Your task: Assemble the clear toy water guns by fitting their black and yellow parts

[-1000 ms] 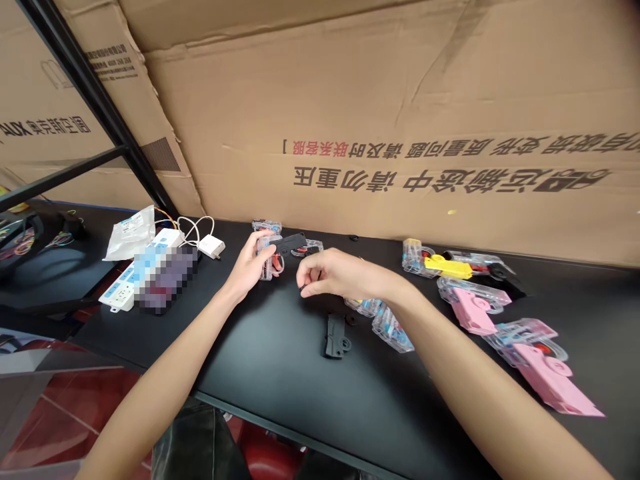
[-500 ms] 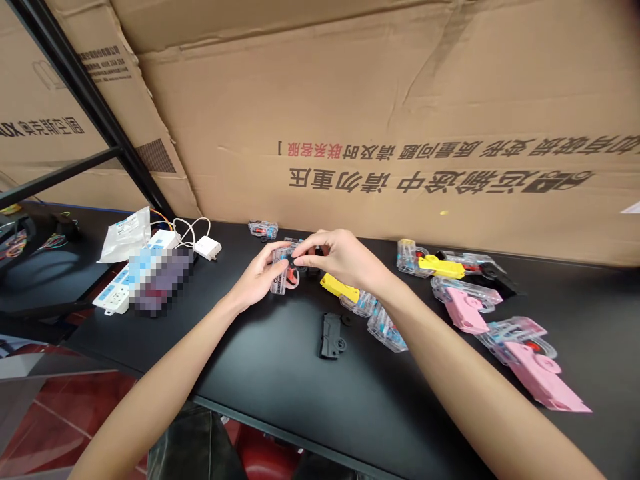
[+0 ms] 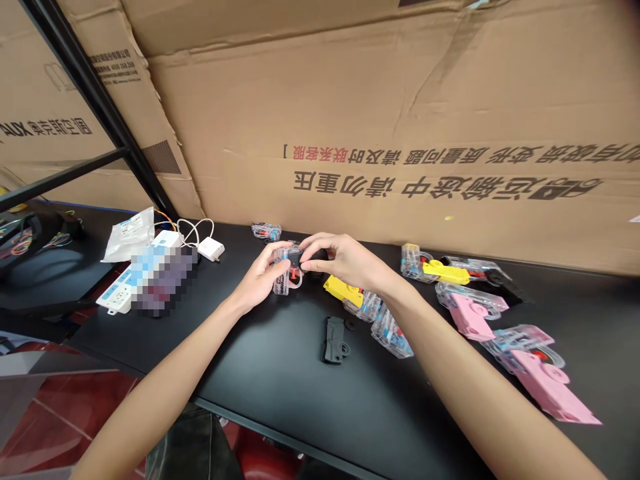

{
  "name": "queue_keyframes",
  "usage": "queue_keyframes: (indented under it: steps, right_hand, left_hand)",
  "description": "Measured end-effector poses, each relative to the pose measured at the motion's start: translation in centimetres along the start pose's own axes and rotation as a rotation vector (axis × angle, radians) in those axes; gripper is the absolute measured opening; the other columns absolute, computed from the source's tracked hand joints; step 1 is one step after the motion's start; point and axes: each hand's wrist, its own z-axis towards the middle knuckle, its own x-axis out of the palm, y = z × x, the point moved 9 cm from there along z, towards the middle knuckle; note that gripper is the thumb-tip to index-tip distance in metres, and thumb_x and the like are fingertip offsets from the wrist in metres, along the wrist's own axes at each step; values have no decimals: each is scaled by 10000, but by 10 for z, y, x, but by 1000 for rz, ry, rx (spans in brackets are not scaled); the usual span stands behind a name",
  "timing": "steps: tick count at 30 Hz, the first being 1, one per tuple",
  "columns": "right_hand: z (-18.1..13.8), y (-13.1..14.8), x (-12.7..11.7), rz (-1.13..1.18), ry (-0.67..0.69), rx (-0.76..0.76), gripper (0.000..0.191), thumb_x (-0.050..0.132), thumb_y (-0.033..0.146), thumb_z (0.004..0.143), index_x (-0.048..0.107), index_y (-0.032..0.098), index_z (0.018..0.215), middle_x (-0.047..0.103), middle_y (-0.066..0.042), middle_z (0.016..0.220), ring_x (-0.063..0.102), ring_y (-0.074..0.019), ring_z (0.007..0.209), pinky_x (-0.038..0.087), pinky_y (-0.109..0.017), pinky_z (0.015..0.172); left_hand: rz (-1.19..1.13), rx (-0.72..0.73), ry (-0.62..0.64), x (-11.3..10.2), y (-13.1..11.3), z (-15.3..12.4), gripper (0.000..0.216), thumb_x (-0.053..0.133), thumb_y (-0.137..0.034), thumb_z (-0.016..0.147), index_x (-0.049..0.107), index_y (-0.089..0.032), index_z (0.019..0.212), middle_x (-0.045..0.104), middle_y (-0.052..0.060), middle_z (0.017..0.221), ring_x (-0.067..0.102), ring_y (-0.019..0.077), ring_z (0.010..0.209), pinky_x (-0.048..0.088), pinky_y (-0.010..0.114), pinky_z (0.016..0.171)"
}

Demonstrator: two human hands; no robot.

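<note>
Two bare hands are close together above the middle of a black table (image 3: 260,400). The left hand (image 3: 260,277) is clamped around a clear plastic toy body (image 3: 283,280), which stands upright with red parts showing inside. The right hand (image 3: 345,260) closes on a black plastic piece (image 3: 320,255) pressed against that body, its fingertips (image 3: 306,265) touching the clear plastic.

Just in front of the hands, a flat black plastic part (image 3: 336,340) lies on the table. To the right, a yellow plastic piece (image 3: 343,291) sits beside loose clear plastic parts (image 3: 391,333), and pink plastic pieces (image 3: 555,388) lie on more clear shells further along. A small clear toy part (image 3: 267,231) rests just behind the hands.

To the left are a white power strip (image 3: 114,300), a pixelated blur (image 3: 165,280), a plastic bag (image 3: 131,235) and a white charger (image 3: 211,249) with its cable. Flattened cardboard (image 3: 400,100) with upside-down printing stands along the far edge.
</note>
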Motion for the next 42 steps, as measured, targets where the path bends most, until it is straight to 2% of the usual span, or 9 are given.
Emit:
queue_keyframes:
  steps: [8,18,22,24,26,28,33,36,42]
  right_hand:
    - [-1,-7,9,39,-50,14,262,684,324,821,576,229,1040,680,-53,1131,637,-215,1073,463,-410,990]
    - [-2,10,21,-92,-20,9,284,534,199,869,512,211,1152,644,-104,1237,600,-226,1161,449,-428,1022]
    - [-11,20,-4,-209,9,6,431,594,414,891,504,219,1264,653,-108,1219,634,-230,1048,507,-371,883]
    - [-23,15,-29,-347,-22,103,402,621,494,863,585,218,1153,695,-93,1064,644,-218,865,506,-339,727]
    - [-38,2,-40,-521,68,233,252,685,456,815,656,236,935,698,-51,829,613,-193,684,456,-317,612]
    - [-52,-13,-33,-627,239,339,139,754,307,727,692,257,840,681,-30,751,587,-178,600,413,-303,549]
    - [-56,-30,20,-679,545,353,383,758,18,566,753,268,857,646,-41,960,630,-255,907,453,-313,668]
    - [-51,-39,36,-716,619,389,379,786,-7,530,739,251,803,574,-54,1019,574,-290,1014,455,-325,687]
    - [-47,-48,33,-749,592,413,334,873,77,538,701,230,780,495,-51,1026,512,-281,1057,464,-366,791]
  left_hand:
    - [84,42,10,0,-1,-1,497,789,-298,790,531,-251,1212,654,65,1120,687,125,764,600,306,722]
    - [112,80,-12,1,-5,-1,537,823,-308,748,548,-224,1202,667,43,1029,666,104,695,603,289,688]
    - [41,31,-29,-5,-5,1,543,833,-307,733,556,-233,1193,671,58,1045,712,175,803,610,316,694]
    - [-24,9,-70,-12,-5,3,539,825,-302,740,553,-242,1202,663,62,1066,719,209,876,608,325,696]
    - [-85,-17,-110,-19,-3,5,541,808,-278,753,545,-247,1225,657,53,1028,711,205,885,602,331,714]
    - [-119,-40,-142,-26,-1,7,588,808,-231,736,533,-245,1255,644,21,922,688,162,796,586,312,713]
    - [-129,-30,-219,-36,-1,7,725,858,-118,599,525,-262,1227,582,-38,854,585,78,646,529,241,627]
    - [-171,-11,-208,-36,-2,8,648,843,-119,604,525,-265,1150,551,-51,831,540,62,608,466,207,545]
    - [-241,-6,-238,-41,-3,10,541,804,-117,619,520,-254,1059,509,-61,812,464,39,553,356,177,454]
